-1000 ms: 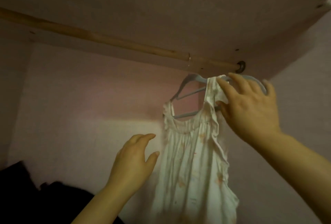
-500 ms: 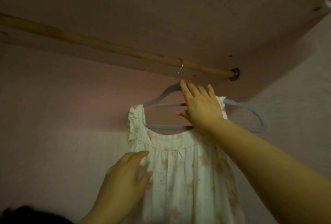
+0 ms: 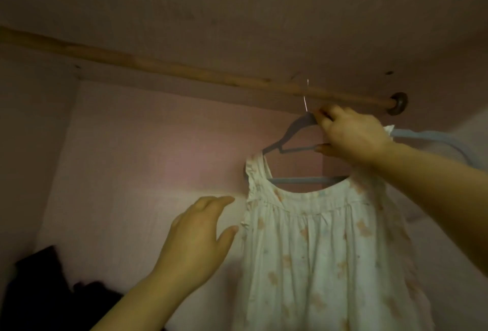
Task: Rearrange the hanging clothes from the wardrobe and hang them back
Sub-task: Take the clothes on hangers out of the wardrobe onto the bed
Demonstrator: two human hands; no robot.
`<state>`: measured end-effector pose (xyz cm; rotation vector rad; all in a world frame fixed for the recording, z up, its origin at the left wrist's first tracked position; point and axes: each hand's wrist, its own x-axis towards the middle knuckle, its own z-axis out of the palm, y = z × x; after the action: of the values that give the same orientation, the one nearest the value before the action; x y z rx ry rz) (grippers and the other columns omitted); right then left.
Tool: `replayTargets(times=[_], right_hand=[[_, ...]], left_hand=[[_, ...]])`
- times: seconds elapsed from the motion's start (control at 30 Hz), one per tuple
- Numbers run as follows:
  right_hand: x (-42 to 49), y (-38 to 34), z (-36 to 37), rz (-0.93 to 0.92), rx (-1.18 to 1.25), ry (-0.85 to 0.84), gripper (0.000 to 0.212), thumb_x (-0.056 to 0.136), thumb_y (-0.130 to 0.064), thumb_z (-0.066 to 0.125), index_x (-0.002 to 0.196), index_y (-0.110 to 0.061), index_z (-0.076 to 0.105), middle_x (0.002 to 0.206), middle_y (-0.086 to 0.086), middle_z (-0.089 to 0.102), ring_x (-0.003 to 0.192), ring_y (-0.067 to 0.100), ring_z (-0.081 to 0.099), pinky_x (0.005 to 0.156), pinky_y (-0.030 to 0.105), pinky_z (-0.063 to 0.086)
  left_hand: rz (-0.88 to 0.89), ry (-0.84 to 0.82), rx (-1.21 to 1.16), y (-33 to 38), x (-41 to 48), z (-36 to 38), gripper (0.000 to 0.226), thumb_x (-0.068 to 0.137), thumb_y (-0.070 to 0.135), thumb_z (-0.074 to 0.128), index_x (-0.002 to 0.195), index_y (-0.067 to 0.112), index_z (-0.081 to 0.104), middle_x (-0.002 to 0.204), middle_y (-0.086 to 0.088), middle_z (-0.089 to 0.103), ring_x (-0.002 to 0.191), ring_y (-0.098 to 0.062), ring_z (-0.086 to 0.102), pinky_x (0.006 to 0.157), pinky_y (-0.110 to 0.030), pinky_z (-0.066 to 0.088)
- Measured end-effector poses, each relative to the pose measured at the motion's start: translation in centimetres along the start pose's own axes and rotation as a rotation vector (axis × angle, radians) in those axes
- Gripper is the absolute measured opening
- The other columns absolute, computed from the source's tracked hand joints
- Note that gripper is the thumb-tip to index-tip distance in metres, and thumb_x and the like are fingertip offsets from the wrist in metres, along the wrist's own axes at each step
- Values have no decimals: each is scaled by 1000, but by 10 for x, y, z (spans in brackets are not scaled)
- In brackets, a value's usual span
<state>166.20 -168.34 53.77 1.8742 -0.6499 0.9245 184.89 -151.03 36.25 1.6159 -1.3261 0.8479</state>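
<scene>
A white dress [image 3: 322, 246] with a faint floral print hangs on a grey hanger [image 3: 295, 132]. The hanger's thin metal hook [image 3: 306, 98] sits over the wooden rod [image 3: 163, 69] near its right end. My right hand [image 3: 348, 135] grips the top of the hanger just below the hook, fingers curled over it and thumb under the upper bar. My left hand [image 3: 198, 240] hovers open left of the dress, its thumb close to the ruffled left shoulder edge; whether they touch is unclear. The dress's right strap is hidden behind my right arm.
The rod ends in a round metal bracket [image 3: 398, 103] on the right wall. The wardrobe's top panel [image 3: 237, 13] lies close above the rod. The pink back wall [image 3: 148, 161] is behind. Dark clothes [image 3: 45, 293] are piled at the lower left.
My right hand has risen from the hanger's middle to its neck and curled round it. The left hand has drawn back from the dress front to its left edge. The view has shifted right.
</scene>
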Motion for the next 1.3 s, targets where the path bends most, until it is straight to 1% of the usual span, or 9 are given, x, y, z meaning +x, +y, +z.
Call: replayTargets(times=[0.13,0.27,0.43,0.53,0.6,0.7,0.87,1.07,1.3], right_hand=[[-11,6,-19,49,75,177,75,82,-45,63,143,-15,31,132,12,41,111,34,49,65,39,44],[-59,-21,-26,-20,226,369,78,67,-35,80,131,0,51,120,22,57,83,38,64,47,35,46],[-142,-69,-24,-94,338,529,65,72,-44,73,121,-2,61,105,15,67,64,27,66,40,27,46],[-180,-84,-23,-101,385,504,59,79,-44,62,120,-2,62,102,12,68,66,23,66,44,25,48],[-196,-90,-24,-89,399,485,60,78,-47,62,119,-2,63,102,11,68,66,21,65,45,24,49],[-218,-96,-27,-99,479,417,70,76,-54,63,123,-2,56,105,12,65,66,22,63,45,26,50],[-265,-98,-58,-27,569,266,68,79,-50,52,133,-11,39,117,7,48,71,22,61,53,26,51],[-334,-92,-128,107,406,80,71,77,-26,67,138,-20,32,82,13,65,61,29,59,48,39,51],[-431,-112,-259,268,272,-95,56,89,-34,50,140,-17,35,82,6,62,61,24,54,45,37,47]], left_hand=[[61,145,1,25,21,-12,52,88,32,58,137,26,41,134,7,44,122,-11,41,98,-21,28],[66,270,62,49,24,-21,64,86,38,58,142,20,35,142,-4,37,129,-23,35,104,-40,32],[92,97,219,69,-9,-21,81,75,65,40,144,31,14,143,-8,39,131,-28,34,109,-48,19],[101,-34,197,72,-43,-15,73,74,65,36,135,41,5,120,-2,56,111,-25,50,102,-42,27],[132,-42,173,74,-64,-12,74,75,59,47,138,34,16,98,-4,63,87,-26,58,81,-38,40],[176,17,201,78,-87,-14,78,72,58,54,138,20,36,77,-3,61,67,-24,58,62,-38,45],[221,27,129,92,-120,-22,66,76,53,47,134,21,40,73,1,58,64,-20,57,61,-31,37],[262,-1,-8,122,-164,-48,70,74,51,58,133,17,41,70,-3,58,61,-25,56,57,-33,35],[365,-137,-271,173,-239,-97,69,69,41,65,130,13,50,71,-5,61,59,-25,56,56,-35,39]])
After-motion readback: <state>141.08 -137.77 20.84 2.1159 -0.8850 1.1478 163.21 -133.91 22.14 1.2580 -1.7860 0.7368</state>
